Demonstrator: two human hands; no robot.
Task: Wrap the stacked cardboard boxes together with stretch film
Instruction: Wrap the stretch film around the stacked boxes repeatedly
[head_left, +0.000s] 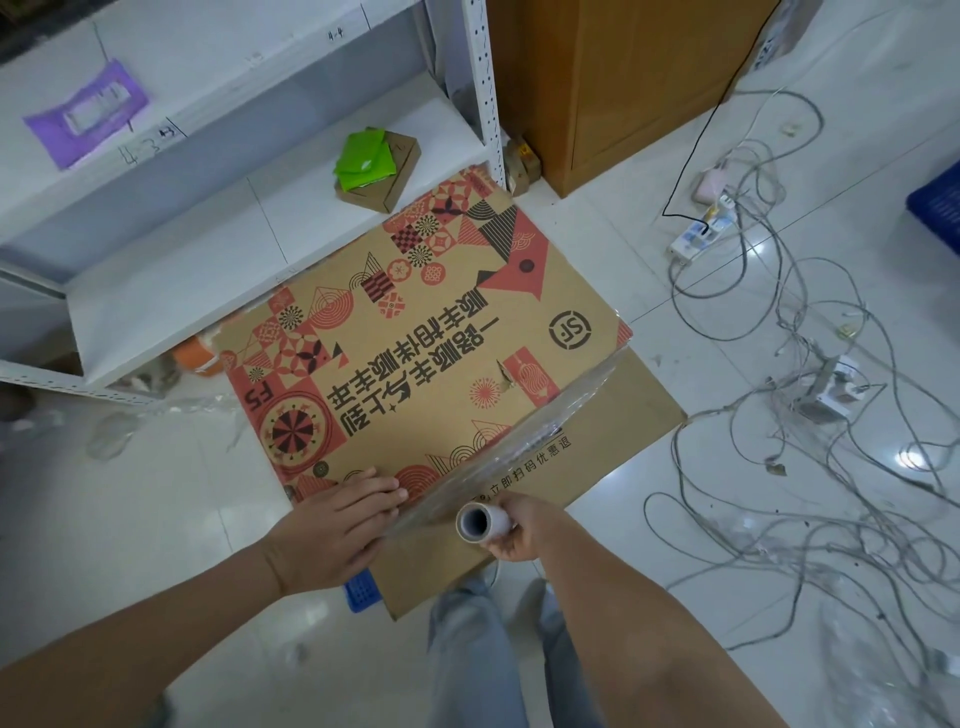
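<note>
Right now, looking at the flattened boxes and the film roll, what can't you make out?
- Head view: the count of brown printed cardboard boxes in the stack; the top sheet covers all but one plain edge.
- The clear stretch film roll's far end; the right hand and the film hide it.
- The blue plastic crate under the stack: mostly covered by cardboard and the left hand.
- The shelf's pencilled marks: too small.

Single head view; looks steeply down, close over hands (415, 525); wide-angle, floor (779, 322) fills frame
</note>
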